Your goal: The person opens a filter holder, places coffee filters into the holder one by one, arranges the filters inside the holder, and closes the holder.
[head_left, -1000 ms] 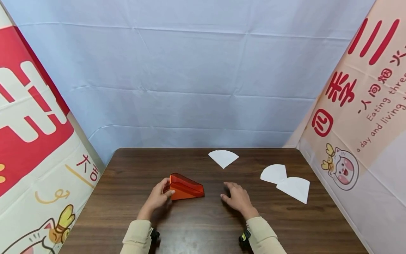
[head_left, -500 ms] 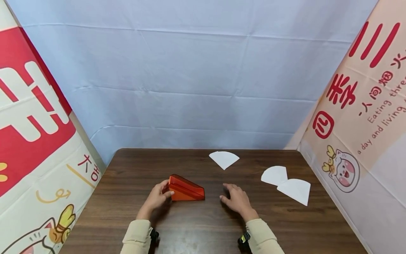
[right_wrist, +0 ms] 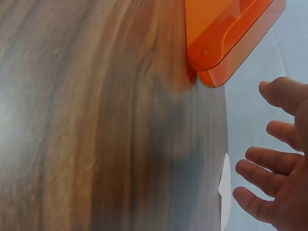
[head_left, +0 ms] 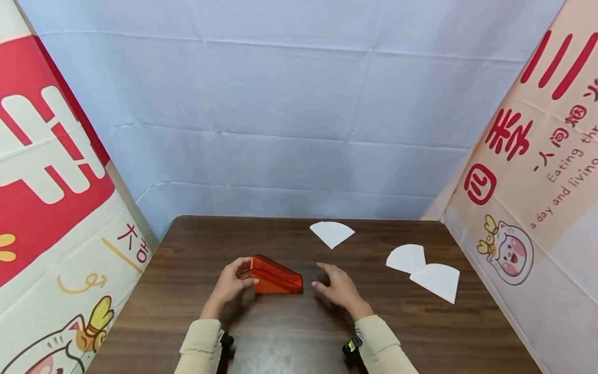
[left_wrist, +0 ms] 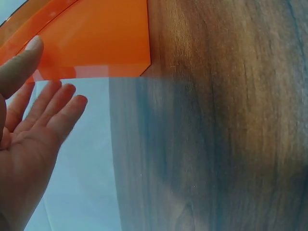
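Orange holder (head_left: pixel 277 276) on worktop (head_left: pixel 280 324); left hand (head_left: pixel 232 282) grasps tall end, thumb in front, fingers behind, presumably steadying it. Right hand (head_left: pixel 342 288) beside low end, fingers loose, holding nothing.

Orange holder (head_left: pixel 274 277): runs off the top edge in both wrist views. Left grip (head_left: pixel 232 280): some fingertips hidden behind holder, head view. Right grip (head_left: pixel 340 289): cropped by its wrist view's right edge. Two white papers (head_left: pixel 435 279) meet; overlap too small to tell. Desk (head_left: pixel 289 337): near edge out of frame.
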The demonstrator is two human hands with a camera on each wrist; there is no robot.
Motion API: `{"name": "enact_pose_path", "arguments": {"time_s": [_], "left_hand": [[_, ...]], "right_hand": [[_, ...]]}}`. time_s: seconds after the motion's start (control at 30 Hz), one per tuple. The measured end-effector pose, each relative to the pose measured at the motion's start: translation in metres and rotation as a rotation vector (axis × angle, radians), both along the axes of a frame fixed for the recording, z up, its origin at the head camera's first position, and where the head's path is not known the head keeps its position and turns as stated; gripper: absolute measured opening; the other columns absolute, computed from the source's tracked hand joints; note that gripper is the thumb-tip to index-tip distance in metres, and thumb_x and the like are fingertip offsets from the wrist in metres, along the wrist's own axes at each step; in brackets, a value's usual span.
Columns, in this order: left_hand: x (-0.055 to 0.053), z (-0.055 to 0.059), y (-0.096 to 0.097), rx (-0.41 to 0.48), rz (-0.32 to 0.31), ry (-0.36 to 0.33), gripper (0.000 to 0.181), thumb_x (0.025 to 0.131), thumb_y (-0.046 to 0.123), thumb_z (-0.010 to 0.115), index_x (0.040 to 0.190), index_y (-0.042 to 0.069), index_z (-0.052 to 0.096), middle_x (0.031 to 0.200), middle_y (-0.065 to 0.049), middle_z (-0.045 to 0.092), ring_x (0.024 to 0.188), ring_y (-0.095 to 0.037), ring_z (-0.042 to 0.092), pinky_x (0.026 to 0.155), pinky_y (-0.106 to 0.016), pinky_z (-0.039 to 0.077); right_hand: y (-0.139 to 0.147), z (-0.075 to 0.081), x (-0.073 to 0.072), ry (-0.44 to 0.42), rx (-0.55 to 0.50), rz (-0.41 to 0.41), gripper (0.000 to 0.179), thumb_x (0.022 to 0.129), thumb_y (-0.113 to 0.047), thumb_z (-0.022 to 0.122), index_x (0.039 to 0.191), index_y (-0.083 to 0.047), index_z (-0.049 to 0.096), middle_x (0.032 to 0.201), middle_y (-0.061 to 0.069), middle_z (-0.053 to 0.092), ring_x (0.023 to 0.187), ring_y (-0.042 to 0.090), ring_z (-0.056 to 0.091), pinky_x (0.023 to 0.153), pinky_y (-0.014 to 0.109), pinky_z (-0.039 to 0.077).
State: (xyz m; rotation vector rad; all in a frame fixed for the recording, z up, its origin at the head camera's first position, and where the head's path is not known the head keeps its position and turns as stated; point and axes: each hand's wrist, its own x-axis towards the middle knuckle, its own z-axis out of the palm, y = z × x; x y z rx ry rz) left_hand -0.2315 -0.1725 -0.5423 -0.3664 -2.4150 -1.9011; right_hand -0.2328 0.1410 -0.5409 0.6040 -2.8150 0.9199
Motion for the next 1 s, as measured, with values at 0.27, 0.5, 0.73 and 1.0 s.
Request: {"name": "enact_pose_path", "arguments": {"time_s": [0.27,0.5,0.73,1.0], "left_hand": [[-0.003,-0.001,-0.004,-0.052,0.026,-0.017,0.038,0.074,-0.005,0.074,0.109,0.0,0.062,0.1,-0.011,0.065,0.09,-0.024,0.063,0.077,-0.031,0.052],[-0.002,-0.003,-0.005,-0.103,0.047,-0.001,0.037,0.075,-0.004,0.074,0.11,0.002,0.063,0.099,-0.008,0.066,0.09,-0.024,0.062,0.079,-0.034,0.052],[0.0,-0.003,-0.003,-0.196,0.024,0.015,0.037,0.076,-0.001,0.074,0.111,0.007,0.062,0.099,-0.004,0.065,0.092,-0.022,0.062,0.082,-0.037,0.05],[-0.001,0.005,-0.002,-0.216,0.014,0.037,0.038,0.076,-0.001,0.073,0.111,0.007,0.061,0.097,-0.002,0.065,0.09,-0.02,0.062,0.082,-0.038,0.05]], "right_hand": [[-0.014,0.007,-0.003,-0.027,-0.07,0.067,0.052,0.084,-0.025,0.07,0.128,-0.004,0.053,0.124,0.016,0.054,0.113,0.032,0.051,0.091,0.048,0.043],[-0.029,0.011,-0.003,-0.043,-0.109,0.107,0.052,0.085,-0.025,0.069,0.13,-0.005,0.052,0.126,0.014,0.054,0.115,0.031,0.049,0.092,0.047,0.042],[-0.04,0.014,-0.003,-0.056,-0.104,0.145,0.052,0.085,-0.026,0.069,0.13,-0.005,0.052,0.127,0.013,0.053,0.117,0.031,0.048,0.093,0.047,0.041],[-0.058,0.024,-0.008,-0.075,-0.102,0.177,0.055,0.084,-0.028,0.07,0.132,-0.007,0.051,0.129,0.011,0.052,0.116,0.028,0.049,0.093,0.043,0.042]]}}
